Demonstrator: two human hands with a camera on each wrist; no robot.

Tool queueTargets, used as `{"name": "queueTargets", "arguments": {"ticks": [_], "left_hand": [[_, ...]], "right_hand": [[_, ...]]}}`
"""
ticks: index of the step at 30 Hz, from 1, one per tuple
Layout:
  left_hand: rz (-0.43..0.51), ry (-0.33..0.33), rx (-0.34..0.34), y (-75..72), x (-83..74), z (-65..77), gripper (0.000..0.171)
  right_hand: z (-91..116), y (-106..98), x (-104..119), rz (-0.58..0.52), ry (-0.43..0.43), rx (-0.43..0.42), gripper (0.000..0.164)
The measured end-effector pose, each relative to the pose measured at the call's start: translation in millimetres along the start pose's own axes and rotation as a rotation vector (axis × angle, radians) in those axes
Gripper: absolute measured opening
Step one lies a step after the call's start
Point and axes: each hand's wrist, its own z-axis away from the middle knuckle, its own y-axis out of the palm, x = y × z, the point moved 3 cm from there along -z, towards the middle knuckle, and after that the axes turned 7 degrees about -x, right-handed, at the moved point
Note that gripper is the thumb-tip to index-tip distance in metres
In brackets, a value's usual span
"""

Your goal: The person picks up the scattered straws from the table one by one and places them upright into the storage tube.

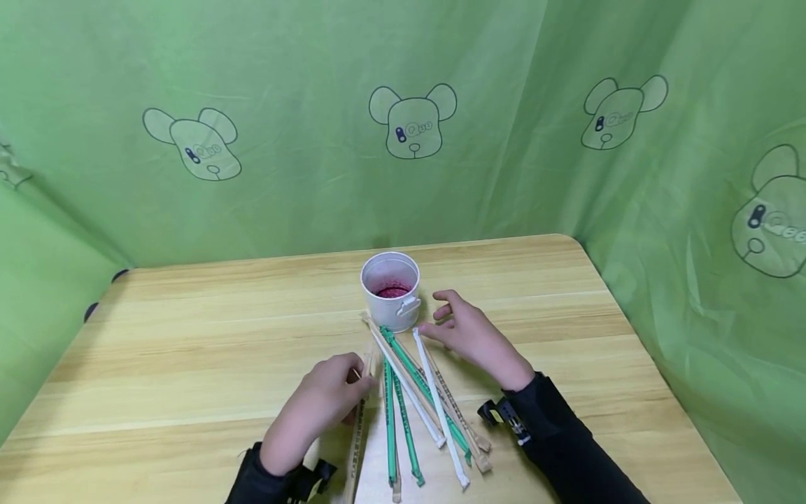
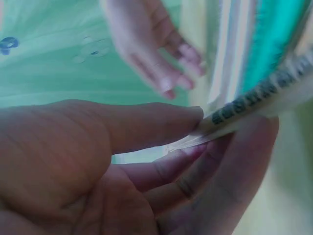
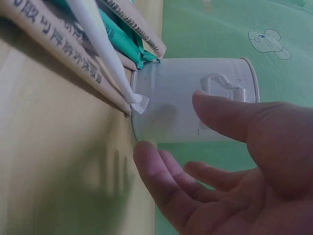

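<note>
My left hand [image 1: 324, 395] pinches a brown paper-wrapped straw [image 2: 259, 100] with dark printing between thumb and fingers, at the left of a loose pile. In that pile lie green-wrapped straws [image 1: 403, 420], white-wrapped straws [image 1: 441, 409] and brown-wrapped straws [image 1: 466, 427], fanned out toward the front. Just behind their far ends a white metal bucket [image 1: 390, 308] stands upright, reddish on its inside bottom. My right hand [image 1: 472, 336], holding nothing, hovers with spread, slightly bent fingers beside the bucket's right side. In the right wrist view its thumb appears in front of the bucket's handle lug [image 3: 222, 85]; contact cannot be told.
A light wood table [image 1: 208, 350] lies under everything, its far edge close behind the bucket. Green cloth [image 1: 302, 196] with printed bear heads hangs around the back and sides. Black sleeves and small wrist cameras [image 1: 504, 416] sit on both arms.
</note>
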Motion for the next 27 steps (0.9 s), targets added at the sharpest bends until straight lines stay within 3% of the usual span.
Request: {"name": "queueTargets", "arguments": {"ticks": [3,5,10,13,16,20,22,27], "left_hand": [[0.002,0.022,-0.056,-15.0,-7.1,0.1,0.013],[0.051,0.043,-0.096,-25.3,-13.2,0.0,0.011],[0.263,0.122,-0.244,-42.5,-24.9,-4.5,0.008],[0.363,0.260,-0.416,-48.2,-30.8,-5.8,0.006],[0.503,0.451,-0.579,-50.5,-36.3,-3.9,0.007],[0.655,0.666,-0.729,-51.1,-41.0,-1.4,0.008],[0.700,0.724,-0.774,-51.2,-42.1,-1.0,0.009],[0.771,0.797,-0.854,-50.3,-43.1,0.7,0.017]], "right_hand": [[0.8,1.0,2.7,0.003,0.000,0.009,0.066],[1.0,3.1,4.1,0.001,0.000,0.022,0.060],[1.3,10.2,3.8,0.035,-0.004,0.049,0.048],[2.2,12.9,4.1,0.067,-0.007,0.060,0.042],[3.4,14.1,5.1,0.094,-0.018,0.073,0.037],[4.4,16.0,6.7,0.113,-0.036,0.081,0.033],[5.0,17.5,7.2,0.119,-0.039,0.083,0.032],[8.5,21.9,7.0,0.124,-0.028,0.093,0.031]]}}
